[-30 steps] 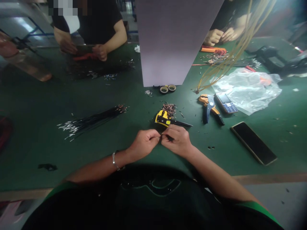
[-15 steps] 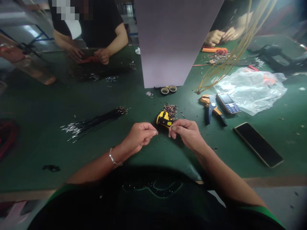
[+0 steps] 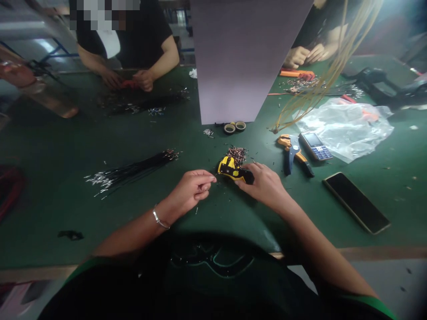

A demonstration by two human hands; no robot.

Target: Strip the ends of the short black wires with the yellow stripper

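My right hand (image 3: 265,182) is wrapped round the black handles of a yellow and black wire stripper (image 3: 230,168), which lies on the green table. Its jaws point left, towards my left hand (image 3: 195,189). That hand is closed in a pinch, fingertips a little short of the jaws; whatever it holds is too small to make out. Directly behind the stripper is a pile of short copper-and-dark wire bits (image 3: 237,154). To the left lies a bundle of black wires (image 3: 133,171) with bare ends.
Two tape rolls (image 3: 235,127) stand before a grey upright panel (image 3: 233,66). On the right are an orange and blue wire stripper (image 3: 293,153), a keypad phone (image 3: 316,146), a smartphone (image 3: 356,202) and a clear plastic bag (image 3: 353,129). Two co-workers' hands work across the table.
My right hand has gone from a pinch beside the stripper to a grip round its handles. My left hand has shifted slightly left, still pinched.
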